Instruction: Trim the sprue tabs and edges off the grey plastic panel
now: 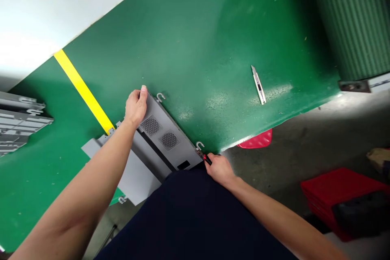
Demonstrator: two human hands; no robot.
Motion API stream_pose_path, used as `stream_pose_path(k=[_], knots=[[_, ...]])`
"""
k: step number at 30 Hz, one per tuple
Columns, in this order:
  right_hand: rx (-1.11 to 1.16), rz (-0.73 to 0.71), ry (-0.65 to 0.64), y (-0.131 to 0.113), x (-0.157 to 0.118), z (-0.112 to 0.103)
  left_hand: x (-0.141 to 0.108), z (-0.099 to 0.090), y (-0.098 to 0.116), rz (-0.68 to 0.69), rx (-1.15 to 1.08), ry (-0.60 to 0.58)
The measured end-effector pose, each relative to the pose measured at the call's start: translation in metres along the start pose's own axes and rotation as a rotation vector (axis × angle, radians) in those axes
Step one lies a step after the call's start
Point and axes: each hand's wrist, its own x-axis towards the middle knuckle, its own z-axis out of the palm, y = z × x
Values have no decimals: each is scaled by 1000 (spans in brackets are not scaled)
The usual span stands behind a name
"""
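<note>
A grey sheet-metal panel point(178, 140) with two square vent grilles lies at the near edge of the green table. My left hand point(136, 106) is closed over its far left corner, thumb along the edge. White hooks stick out from the panel's right side: one hook point(160, 97) beside my left hand, another hook point(200, 145) at the near end. My right hand point(219, 168) grips pliers point(207, 158) with red and black handles. The pliers' jaws meet the panel's edge just by the near hook. My fingers partly hide the handles.
A utility knife point(258, 85) lies on the green table point(189, 48) to the right. Yellow tape point(83, 89) crosses the table at left. Stacked grey metal parts point(21, 124) are at far left. A ribbed green roll point(350, 20) stands at upper right, a red stool point(257, 139) below the edge.
</note>
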Motion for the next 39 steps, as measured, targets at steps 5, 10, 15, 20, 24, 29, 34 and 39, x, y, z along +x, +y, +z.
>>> stream_pose_path(k=[5,10,15,20,24,29,34,39], knots=[[-6,-85,-68,22,12,-37,0,-5,0,-40,5,-36],[85,-46,-10,10,28,-82,1,-6,-3,-22,-12,-53],[178,-97,36,-60,56,-108,0,-10,-3,-26,-14,-59],[194,-140,23,-119,89,-113,-2,-15,-3,-58,1,-102],[176,-153,13,-143,104,-114,-2,-15,-8,-42,-11,-115],[122,-141,27,-159,110,-114,-3,-15,-12,-13,-51,-115],[83,-119,51,-163,108,-109,-4,-16,-12,-3,-35,-122],[63,-114,63,-165,108,-108,-5,-15,-12,-8,-34,-113]])
